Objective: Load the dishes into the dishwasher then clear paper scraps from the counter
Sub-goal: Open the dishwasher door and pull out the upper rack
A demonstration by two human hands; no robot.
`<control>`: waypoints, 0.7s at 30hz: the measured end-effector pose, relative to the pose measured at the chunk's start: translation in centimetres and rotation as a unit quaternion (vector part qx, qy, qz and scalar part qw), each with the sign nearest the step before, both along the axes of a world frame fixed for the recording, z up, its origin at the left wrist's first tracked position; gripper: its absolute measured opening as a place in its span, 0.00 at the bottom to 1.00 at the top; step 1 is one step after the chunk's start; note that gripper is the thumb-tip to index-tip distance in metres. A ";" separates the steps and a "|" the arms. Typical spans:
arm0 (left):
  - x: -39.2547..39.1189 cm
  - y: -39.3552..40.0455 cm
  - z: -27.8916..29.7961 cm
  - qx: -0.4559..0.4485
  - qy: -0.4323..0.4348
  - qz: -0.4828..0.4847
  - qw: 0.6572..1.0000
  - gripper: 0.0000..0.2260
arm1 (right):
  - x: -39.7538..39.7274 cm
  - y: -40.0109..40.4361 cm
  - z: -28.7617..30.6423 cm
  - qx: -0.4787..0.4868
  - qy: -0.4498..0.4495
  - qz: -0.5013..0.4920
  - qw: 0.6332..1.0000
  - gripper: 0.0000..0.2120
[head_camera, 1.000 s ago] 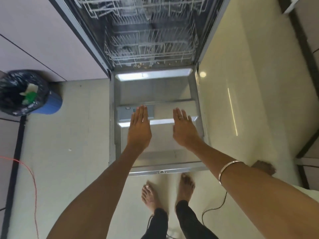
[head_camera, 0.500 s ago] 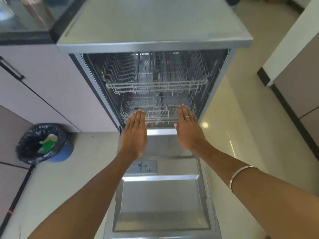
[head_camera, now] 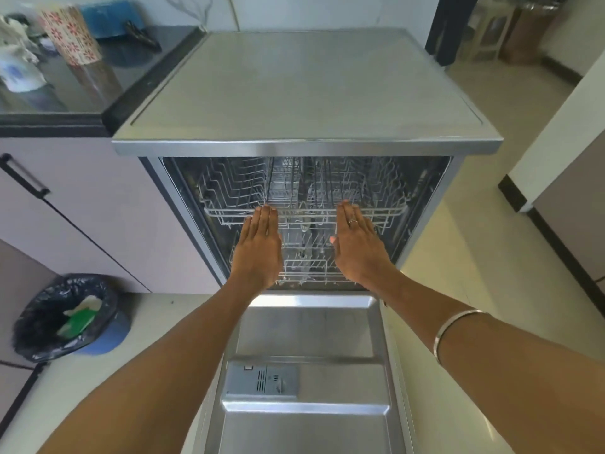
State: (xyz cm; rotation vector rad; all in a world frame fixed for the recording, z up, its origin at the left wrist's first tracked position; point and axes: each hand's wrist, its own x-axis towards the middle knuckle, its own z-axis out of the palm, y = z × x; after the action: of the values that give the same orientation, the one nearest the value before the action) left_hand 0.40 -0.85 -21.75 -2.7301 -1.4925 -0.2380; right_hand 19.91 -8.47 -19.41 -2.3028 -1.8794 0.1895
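Head view, looking forward and down. Dishwasher (head_camera: 307,93): freestanding, steel top bare, door (head_camera: 307,421) folded flat toward the person and fully open. Both wire racks sit inside the tub. Upper rack (head_camera: 229,204) and lower rack (head_camera: 304,267) appear to hold no dishes; the dim interior prevents certainty about small items.

Counter (head_camera: 82,93): dark, to the left of the machine and abutting it. It carries a patterned cup (head_camera: 70,36), a white and blue vessel (head_camera: 18,70) and a blue item (head_camera: 111,18) at the back. That area is blurred, so neither the remaining dishes nor any paper scraps can be identified there.

Bin (head_camera: 68,317): lined with a black bag, on the floor left of the door, some waste inside.

Left hand (head_camera: 258,247) and right hand (head_camera: 358,244): both flat, fingers straight and together, palms down, holding nothing. Fingertips (head_camera: 266,209) lie at the front rail of the upper rack; contact cannot be confirmed.

Assessment: loading stage, at its start. Machine open, nothing racked. The step in hand looks like drawing out the upper rack. Next move calls for curling the fingers over the front rail and an even two-handed pull, keeping the rack square on its runners. Dishes must then come from the counter. Scrap clearing is outstanding.
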 end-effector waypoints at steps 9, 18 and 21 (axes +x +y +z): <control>4.4 4.0 -2.2 -0.072 0.026 -0.018 0.997 0.39 | 2.0 4.5 -3.0 -0.048 -0.044 -0.020 0.998 0.41; 6.3 5.7 -1.4 -0.112 -0.175 0.089 0.974 0.24 | 2.2 8.6 -4.0 -0.022 -0.100 -0.042 0.994 0.28; 6.5 5.4 -1.7 -0.077 -0.183 0.100 0.975 0.24 | 1.9 9.0 -4.8 -0.011 -0.112 -0.050 0.992 0.28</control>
State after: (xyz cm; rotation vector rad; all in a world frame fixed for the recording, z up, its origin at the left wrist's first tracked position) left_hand 6.91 4.53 -23.48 -2.7320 -1.9372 -0.6787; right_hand 21.84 0.54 -24.22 -2.5188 -1.8605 -0.0653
